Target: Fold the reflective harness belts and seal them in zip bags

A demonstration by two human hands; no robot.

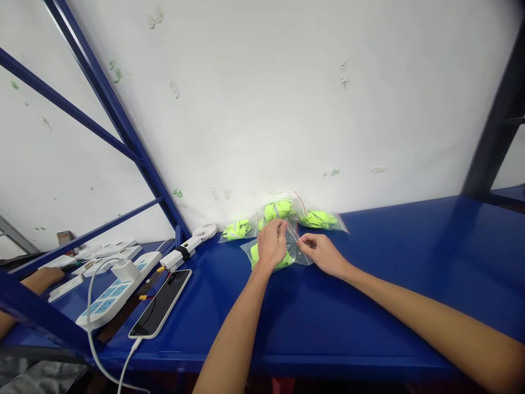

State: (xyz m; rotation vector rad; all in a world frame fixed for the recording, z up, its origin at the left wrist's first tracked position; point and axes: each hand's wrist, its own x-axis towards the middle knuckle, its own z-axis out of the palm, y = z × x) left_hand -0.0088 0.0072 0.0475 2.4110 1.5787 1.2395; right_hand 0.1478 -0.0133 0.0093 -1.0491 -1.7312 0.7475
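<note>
A clear zip bag [304,257] with a folded neon-yellow piece of fabric [286,261] inside lies on the blue table. My left hand [272,244] is closed on the bag's upper edge and covers part of the fabric. At the bag's right corner, my right hand [323,254] pinches the plastic between thumb and fingers. Behind them, against the wall, are more clear bags of the same neon fabric: a left one [237,229], a middle one [279,208] with a red edge, and a right one [319,219]. Grey reflective stripes show on some of the fabric.
To the left lie a phone [162,303] on a white cable, a small white fan [204,232] and a power strip [118,293] with a plugged-in charger [125,270]. A blue metal frame [118,112] rises there. Beyond it, another person's hand [46,278] rests near white boxes.
</note>
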